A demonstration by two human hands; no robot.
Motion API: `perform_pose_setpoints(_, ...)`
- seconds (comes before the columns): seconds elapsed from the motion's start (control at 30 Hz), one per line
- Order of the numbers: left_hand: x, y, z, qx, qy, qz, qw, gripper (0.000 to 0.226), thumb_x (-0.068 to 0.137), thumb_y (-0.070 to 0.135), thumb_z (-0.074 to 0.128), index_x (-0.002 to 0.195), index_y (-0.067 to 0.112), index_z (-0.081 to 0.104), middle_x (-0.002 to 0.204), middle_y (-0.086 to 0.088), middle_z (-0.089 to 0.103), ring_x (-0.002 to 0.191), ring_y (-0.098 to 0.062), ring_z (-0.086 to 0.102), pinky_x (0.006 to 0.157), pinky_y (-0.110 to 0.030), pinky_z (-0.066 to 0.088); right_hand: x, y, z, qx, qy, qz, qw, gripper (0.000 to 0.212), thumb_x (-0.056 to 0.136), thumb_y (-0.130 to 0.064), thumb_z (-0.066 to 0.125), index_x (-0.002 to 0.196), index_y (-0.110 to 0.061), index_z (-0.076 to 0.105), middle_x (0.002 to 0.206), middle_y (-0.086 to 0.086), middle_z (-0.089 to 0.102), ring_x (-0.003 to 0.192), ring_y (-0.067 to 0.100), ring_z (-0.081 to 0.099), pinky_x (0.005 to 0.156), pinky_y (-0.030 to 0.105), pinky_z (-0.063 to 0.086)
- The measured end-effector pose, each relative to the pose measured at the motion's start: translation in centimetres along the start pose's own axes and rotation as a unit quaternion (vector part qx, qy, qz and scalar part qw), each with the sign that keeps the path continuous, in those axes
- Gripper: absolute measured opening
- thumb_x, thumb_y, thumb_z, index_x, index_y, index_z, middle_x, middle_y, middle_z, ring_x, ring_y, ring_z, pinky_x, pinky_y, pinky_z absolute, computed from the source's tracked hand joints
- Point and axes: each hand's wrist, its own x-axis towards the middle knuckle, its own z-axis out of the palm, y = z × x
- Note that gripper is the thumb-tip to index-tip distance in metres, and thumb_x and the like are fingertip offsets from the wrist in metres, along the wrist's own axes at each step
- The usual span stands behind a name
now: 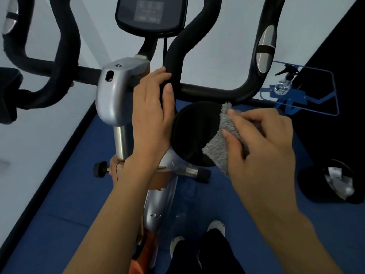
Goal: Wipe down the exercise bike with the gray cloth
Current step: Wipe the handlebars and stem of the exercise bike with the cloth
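The exercise bike fills the middle of the view, with a silver stem housing (pixel 114 91), black foam handlebars (pixel 177 48) and a dark console (pixel 151 14) at the top. My left hand (pixel 152 115) is wrapped around the lower end of the right inner handlebar loop, next to the stem. My right hand (pixel 258 143) pinches a fluffy gray cloth (pixel 219 149) to the right of that bar, above a round black part (pixel 193 133) of the bike. The cloth hangs folded between thumb and fingers, and whether it touches the bike I cannot tell.
A blue wire rack (pixel 308 91) holding a clear spray bottle (pixel 283 86) stands at the right. A black bin (pixel 310 184) with crumpled paper sits on the blue floor mat (pixel 79 175). A white wall runs along the left. My shoes (pixel 216 226) stand below the bike frame.
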Motion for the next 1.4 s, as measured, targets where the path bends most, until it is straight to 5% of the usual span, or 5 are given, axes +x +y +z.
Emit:
perform_pose_setpoints(0.33, -0.2, -0.6, 1.2, -0.034, 0.052, -0.018, 0.998, 0.028, 0.099, 0.022, 0.035, 0.117, 0.012, 0.054, 0.125, 0.002, 0.051, 0.119, -0.015, 0.047, 0.101, -0.021, 0.034, -0.5, 0.5, -0.5, -0.064, -0.002, -0.060, 0.996, 0.019, 0.087, -0.014, 0.061, 0.094, 0.002, 0.068, 0.089, 0.018, 0.060, 0.087, 0.025, 0.038, 0.061, 0.038, 0.045)
perform_pose_setpoints(0.57, -0.4, -0.6, 1.4, -0.053, 0.064, -0.022, 0.996, 0.035, 0.097, 0.029, 0.031, 0.116, 0.013, 0.055, 0.125, 0.004, 0.052, 0.118, -0.011, 0.048, 0.102, -0.026, 0.036, -1.5, -1.0, 0.5, -0.124, -0.036, -0.090, 0.987, 0.004, 0.078, -0.002, 0.064, 0.080, 0.001, 0.066, 0.081, 0.009, 0.065, 0.083, 0.023, 0.038, 0.068, 0.027, 0.018)
perform_pose_setpoints(0.8, -0.3, -0.4, 0.8, -0.048, 0.032, -0.028, 0.998, 0.028, 0.099, 0.020, 0.038, 0.116, 0.007, 0.055, 0.127, -0.005, 0.055, 0.117, -0.016, 0.049, 0.098, -0.015, 0.033, 0.2, -1.4, -1.2, 0.022, -0.040, -0.025, 0.999, 0.018, 0.085, -0.018, 0.060, 0.079, -0.001, 0.063, 0.081, 0.013, 0.056, 0.080, 0.025, 0.043, 0.067, 0.036, 0.043)
perform_pose_setpoints(0.97, -0.2, -0.1, 0.0, -0.082, 0.009, -0.047, 0.996, 0.027, 0.099, 0.019, 0.040, 0.118, 0.008, 0.055, 0.126, -0.006, 0.057, 0.116, -0.016, 0.051, 0.100, -0.029, 0.040, 3.2, -2.4, -0.8, 0.099, -0.002, 0.073, 0.992, 0.023, 0.089, -0.025, 0.059, 0.098, -0.006, 0.068, 0.090, 0.000, 0.045, 0.086, 0.020, 0.050, 0.069, 0.010, 0.034)
perform_pose_setpoints(1.4, -0.7, 0.7, -0.9, -0.154, -0.051, -0.104, 0.981, 0.032, 0.099, 0.032, 0.030, 0.100, 0.031, 0.063, 0.140, 0.005, 0.045, 0.126, -0.001, 0.038, 0.109, -0.027, 0.029, 0.2, -3.3, 1.5, -0.053, -0.106, -0.048, 0.992, 0.031, 0.076, -0.002, 0.069, 0.106, 0.002, 0.065, 0.096, 0.017, 0.066, 0.088, 0.033, 0.058, 0.062, 0.028, 0.045)
